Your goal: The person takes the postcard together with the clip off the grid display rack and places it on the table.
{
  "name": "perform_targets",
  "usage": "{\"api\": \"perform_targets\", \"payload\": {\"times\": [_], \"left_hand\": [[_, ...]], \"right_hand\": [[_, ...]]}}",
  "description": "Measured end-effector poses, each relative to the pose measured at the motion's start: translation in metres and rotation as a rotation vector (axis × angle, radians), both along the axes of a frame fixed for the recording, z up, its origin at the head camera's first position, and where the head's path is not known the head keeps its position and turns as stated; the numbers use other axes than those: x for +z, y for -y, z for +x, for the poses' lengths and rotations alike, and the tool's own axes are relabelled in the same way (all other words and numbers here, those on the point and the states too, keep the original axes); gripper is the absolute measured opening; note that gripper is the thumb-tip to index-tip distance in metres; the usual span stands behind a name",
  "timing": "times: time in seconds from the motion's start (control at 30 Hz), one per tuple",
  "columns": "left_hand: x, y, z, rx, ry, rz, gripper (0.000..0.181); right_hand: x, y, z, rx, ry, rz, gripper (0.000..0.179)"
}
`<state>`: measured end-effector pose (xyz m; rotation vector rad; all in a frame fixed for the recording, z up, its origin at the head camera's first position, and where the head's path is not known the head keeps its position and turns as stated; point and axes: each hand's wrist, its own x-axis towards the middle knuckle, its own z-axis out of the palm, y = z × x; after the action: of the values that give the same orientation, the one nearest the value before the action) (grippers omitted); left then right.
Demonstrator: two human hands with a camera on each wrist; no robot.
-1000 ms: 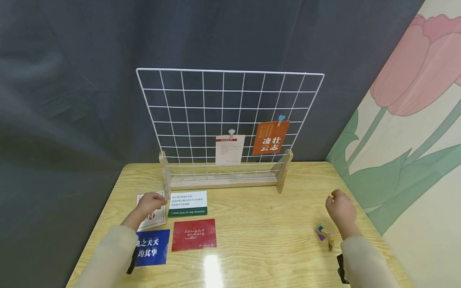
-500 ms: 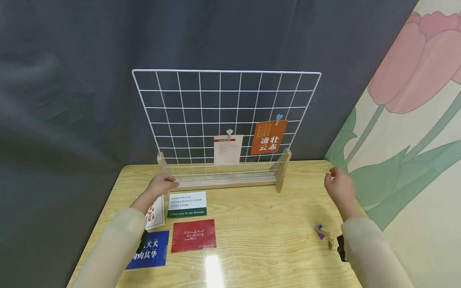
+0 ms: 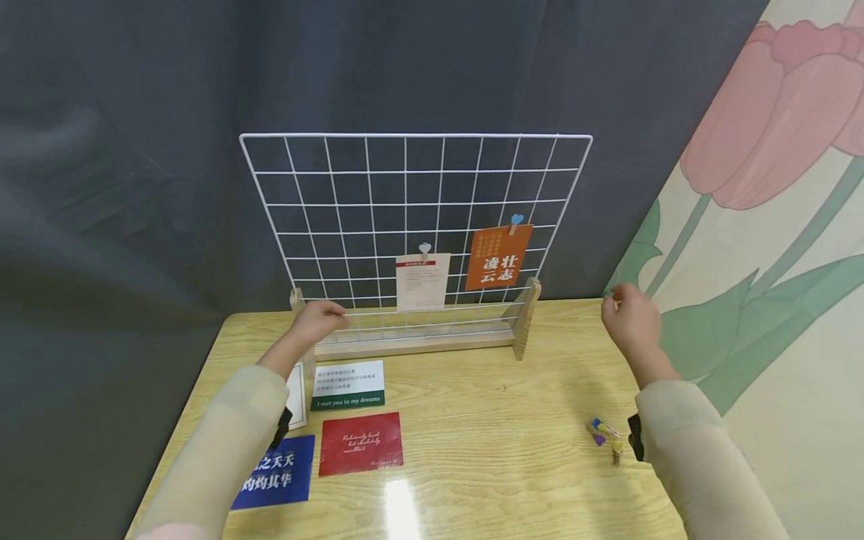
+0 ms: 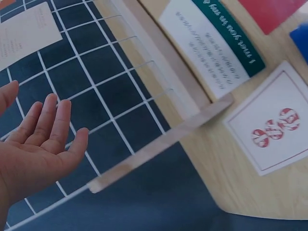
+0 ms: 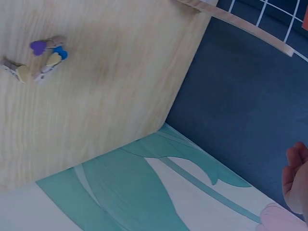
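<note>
In the head view, my left hand (image 3: 319, 321) is raised in front of the lower left corner of a white wire grid rack (image 3: 405, 136). Its fingers are relaxed and spread in the left wrist view, with an empty palm. My right hand (image 3: 633, 322) hovers right of the rack, fingers loosely curled around nothing. A white card with a red header (image 3: 422, 291) hangs from the grid by a white heart clothespin (image 3: 424, 248). Beside it hangs an orange card (image 3: 496, 270) under a blue heart clothespin (image 3: 516, 220).
On the wooden table (image 3: 486, 465) lie a green-and-white card (image 3: 347, 375), a red card (image 3: 361, 454), a blue card (image 3: 277, 491) and a white card with red print (image 4: 274, 154). Several small heart clothespins (image 3: 617, 451) lie at right. A tulip-painted wall (image 3: 776, 375) borders the right side.
Both hands have risen away from the table. The left has moved forward and right, from over the cards to the grid's lower left; the right has moved up, past the loose clothespins.
</note>
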<state>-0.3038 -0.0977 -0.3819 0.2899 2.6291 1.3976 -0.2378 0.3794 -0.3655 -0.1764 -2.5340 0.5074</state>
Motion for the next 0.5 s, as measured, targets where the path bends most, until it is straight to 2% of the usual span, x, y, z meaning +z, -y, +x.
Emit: {"api": "perform_targets", "payload": {"times": [0.33,0.5], "left_hand": [[0.026,-0.02,-0.008,-0.025,0.018,0.013,0.038],[0.035,-0.032,-0.011,-0.049,-0.005,0.016,0.038]], "right_hand": [[0.029,0.009,-0.016,0.015,-0.044,0.03,0.021],[0.04,0.017,-0.02,0.031,-0.066,0.034,0.02]]}}
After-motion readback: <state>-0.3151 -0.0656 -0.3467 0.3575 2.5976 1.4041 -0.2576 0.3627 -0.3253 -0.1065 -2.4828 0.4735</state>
